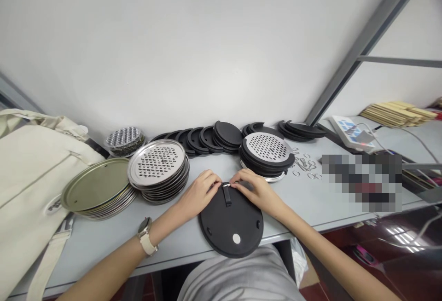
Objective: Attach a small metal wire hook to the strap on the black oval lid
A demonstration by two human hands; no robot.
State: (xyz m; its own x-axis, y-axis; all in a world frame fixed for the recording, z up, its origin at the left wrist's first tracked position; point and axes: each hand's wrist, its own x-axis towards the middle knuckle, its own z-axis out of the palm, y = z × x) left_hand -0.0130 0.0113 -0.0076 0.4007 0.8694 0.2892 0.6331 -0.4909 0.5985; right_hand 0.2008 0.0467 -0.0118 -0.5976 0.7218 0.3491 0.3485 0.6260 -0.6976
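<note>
A round black disc (231, 227) lies at the table's front edge, partly overhanging toward my lap. It carries a short black strap (227, 196) at its far side, two small black nubs and a white round spot (236, 239). My left hand (203, 189) pinches at the strap's far end, wearing a watch (147, 236) on its wrist. From the other side my right hand (255, 190) pinches a small shiny metal piece (228, 184) at the strap. The left fingertips hide whatever they hold.
Stacked perforated metal plates (160, 163) and olive-green plates (100, 186) stand left, beside a cream bag (37, 176). Black discs (228, 133) line the wall. A stack topped by a perforated plate (265, 147) stands right, near loose metal rings (305, 165) and a power strip (350, 133).
</note>
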